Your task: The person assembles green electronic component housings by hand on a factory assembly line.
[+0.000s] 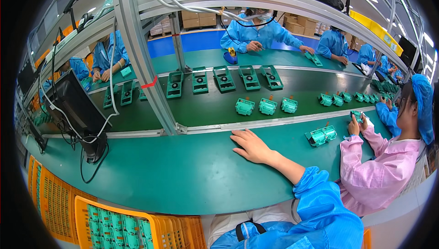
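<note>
Along the green worktop (183, 175), a darker green strip (196, 111) borders the far edge. Below the near edge stands an orange basket (180, 233). The right hand (252, 147) lies flat near the far edge, fingers slightly wide. Rightward on the worktop sits a green double housing (323, 135); smaller housings (267, 106) rest on the strip.

Head-worn left fisheye, looking down and forward over green workbench (192, 175) from close above.

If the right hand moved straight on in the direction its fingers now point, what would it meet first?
The right hand would likely meet the metal rail along the green table first; depth here is unclear.
</note>
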Demonstrator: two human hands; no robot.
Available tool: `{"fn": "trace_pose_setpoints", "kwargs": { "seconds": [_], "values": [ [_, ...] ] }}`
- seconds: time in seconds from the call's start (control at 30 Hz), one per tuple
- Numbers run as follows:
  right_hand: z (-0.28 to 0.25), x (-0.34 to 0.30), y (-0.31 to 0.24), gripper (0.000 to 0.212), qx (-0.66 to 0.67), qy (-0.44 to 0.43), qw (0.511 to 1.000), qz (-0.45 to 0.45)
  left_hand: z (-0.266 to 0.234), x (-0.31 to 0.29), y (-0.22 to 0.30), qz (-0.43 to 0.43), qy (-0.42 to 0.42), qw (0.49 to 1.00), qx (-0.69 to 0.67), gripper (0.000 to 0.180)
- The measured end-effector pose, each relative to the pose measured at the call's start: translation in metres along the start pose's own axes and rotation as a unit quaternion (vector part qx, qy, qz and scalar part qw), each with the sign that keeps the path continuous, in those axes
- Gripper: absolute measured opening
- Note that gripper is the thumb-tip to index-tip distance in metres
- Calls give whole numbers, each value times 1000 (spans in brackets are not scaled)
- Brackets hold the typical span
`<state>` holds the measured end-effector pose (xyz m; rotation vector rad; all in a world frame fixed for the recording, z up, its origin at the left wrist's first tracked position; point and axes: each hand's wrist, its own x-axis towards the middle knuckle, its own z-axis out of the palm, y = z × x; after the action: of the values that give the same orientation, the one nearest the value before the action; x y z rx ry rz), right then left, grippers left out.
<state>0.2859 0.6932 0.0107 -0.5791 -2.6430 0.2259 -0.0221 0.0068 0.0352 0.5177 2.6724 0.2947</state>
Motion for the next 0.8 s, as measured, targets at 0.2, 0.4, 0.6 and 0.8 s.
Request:
{"fn": "trace_pose_setpoints", "kwargs": {
  "seconds": [0.2, 0.4, 0.6, 0.8],
  "values": [
    [0, 0, 0, 49, -3, 0, 1000, -1, 3, 1, -4, 8, 11, 1000, 4, 40],
    [0, 1, 0, 49, -1, 1, 1000, -1, 3, 2, -6, 6, 13, 1000, 3, 40],
    [-1, 1, -1, 48, -4, 0, 1000, -2, -2, 1, 8, -17, 0, 1000, -4, 40],
    [1, 2, -2, 48, 0, 5, 1000, -5, -3, -1, 4, -13, 5, 1000, 2, 40]
  ]
}}
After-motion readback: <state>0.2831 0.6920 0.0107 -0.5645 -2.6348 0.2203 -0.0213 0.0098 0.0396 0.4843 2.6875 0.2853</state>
